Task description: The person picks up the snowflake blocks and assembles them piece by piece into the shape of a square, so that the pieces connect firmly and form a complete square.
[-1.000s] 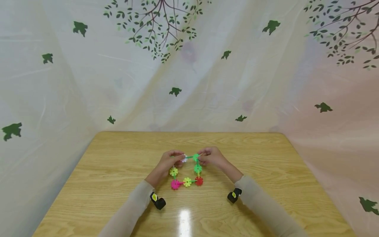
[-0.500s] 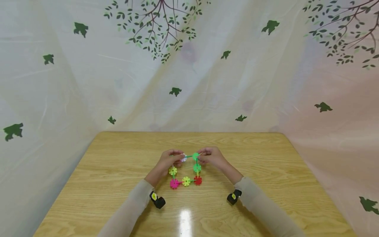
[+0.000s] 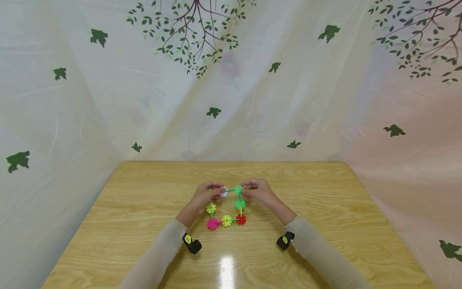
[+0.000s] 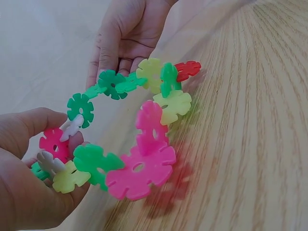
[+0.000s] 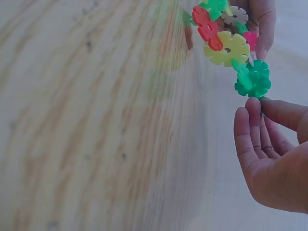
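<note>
Interlocking plastic snowflake discs form a squarish ring (image 3: 226, 220) between my two hands. My left hand (image 3: 204, 197) pinches the far left part, by a white disc (image 3: 225, 192) and a pink one (image 4: 54, 144). At the far right corner, my right hand (image 3: 259, 191) grips a green disc (image 5: 260, 79) between thumb and fingertips. A red disc (image 3: 240, 219) and a magenta disc (image 3: 212, 224) mark the near corners. The ring tilts, its magenta corner low over the tabletop; contact with the wood cannot be told. My left fingers hide part of the far left corner.
A wooden table (image 3: 306, 192) spreads beneath both hands. Behind it hangs a pale curtain (image 3: 162, 100) printed with leaves and branches. Small black cameras (image 3: 194, 246) are strapped at both wrists.
The ring has shifted very slightly away and to the left, its near side most. Both hands keep their hold in nearly the same place.
</note>
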A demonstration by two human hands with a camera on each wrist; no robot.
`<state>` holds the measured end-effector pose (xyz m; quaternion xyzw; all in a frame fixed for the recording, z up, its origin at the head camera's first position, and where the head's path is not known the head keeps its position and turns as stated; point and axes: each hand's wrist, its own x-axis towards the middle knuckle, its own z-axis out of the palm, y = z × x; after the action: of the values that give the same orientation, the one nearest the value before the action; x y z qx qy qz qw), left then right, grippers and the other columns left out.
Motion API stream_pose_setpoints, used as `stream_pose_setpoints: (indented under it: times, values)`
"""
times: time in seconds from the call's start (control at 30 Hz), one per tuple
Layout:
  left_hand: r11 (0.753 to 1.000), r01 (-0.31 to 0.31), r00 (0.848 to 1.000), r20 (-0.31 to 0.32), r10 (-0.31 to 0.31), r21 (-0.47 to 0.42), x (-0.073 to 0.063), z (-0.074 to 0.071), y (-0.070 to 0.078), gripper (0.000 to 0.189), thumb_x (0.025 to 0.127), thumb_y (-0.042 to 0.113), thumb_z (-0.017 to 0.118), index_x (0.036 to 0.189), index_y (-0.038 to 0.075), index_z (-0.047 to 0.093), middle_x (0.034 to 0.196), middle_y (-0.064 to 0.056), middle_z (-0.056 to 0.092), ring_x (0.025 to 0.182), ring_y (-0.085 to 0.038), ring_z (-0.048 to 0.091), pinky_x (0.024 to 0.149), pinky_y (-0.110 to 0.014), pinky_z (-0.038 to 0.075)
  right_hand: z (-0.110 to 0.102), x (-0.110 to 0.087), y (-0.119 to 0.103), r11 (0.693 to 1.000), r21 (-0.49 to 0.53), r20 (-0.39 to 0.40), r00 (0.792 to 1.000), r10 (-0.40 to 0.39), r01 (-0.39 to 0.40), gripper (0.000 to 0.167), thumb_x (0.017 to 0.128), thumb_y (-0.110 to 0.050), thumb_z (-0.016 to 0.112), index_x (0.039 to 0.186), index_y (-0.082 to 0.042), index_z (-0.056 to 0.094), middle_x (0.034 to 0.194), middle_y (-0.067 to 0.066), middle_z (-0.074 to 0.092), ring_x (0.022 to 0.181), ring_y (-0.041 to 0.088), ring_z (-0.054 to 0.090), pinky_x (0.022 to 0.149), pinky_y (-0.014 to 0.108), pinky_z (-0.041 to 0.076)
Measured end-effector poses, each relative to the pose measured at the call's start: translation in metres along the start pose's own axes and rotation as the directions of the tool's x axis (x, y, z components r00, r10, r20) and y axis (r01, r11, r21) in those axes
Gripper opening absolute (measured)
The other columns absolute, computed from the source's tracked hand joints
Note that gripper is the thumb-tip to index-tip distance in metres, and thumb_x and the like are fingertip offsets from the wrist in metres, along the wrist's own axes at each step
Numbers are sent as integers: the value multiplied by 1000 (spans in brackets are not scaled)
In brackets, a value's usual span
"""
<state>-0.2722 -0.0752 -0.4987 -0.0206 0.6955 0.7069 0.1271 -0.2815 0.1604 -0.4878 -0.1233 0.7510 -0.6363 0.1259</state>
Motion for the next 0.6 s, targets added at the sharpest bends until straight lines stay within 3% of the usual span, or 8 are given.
stream_pose_setpoints:
  times: [0.3,0.6]
  values:
    - [1000,-20,1000,21,20,-5,3,0,-2,28,96,10,70,119,-5,64,102,-4,65,82,-10,66,74,-25,61,0,0,-1,1000,-7,-17,1000,-1,1,28,95,1,68,119,14,64,96,18,72,76,10,69,77,37,65]
    - [999,-36,998,54,36,-5,2,0,-3,33,95,11,71,122,-6,64,102,-3,65,85,-14,69,81,-32,63,-1,-1,-2,1000,15,14,1000,-17,17,28,95,1,67,120,14,64,92,9,73,78,12,71,79,42,64]
